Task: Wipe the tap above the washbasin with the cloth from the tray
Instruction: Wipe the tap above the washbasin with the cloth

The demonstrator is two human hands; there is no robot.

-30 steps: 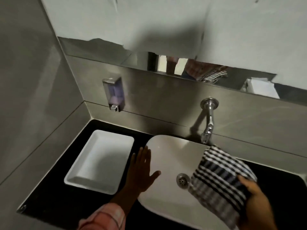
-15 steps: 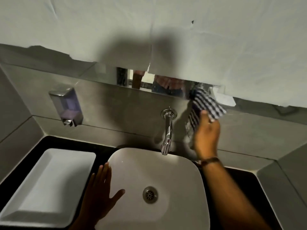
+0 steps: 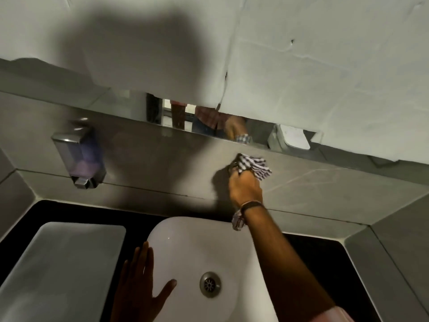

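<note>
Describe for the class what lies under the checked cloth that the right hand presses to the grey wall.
The black-and-white checked cloth, gripped by the right hand, hides nearly the whole tap. Only a sliver of metal shows at its left edge; the spout is covered.

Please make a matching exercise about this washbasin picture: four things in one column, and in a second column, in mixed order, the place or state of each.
Things:
1. cloth
2. left hand
3. tray
4. soap dispenser

Places or states:
A. fixed to the wall, left of the basin
B. bunched in the right hand at the tap
C. lying flat on the washbasin rim
D. on the counter, nothing in it

Pairs: 1-B, 2-C, 3-D, 4-A
</note>
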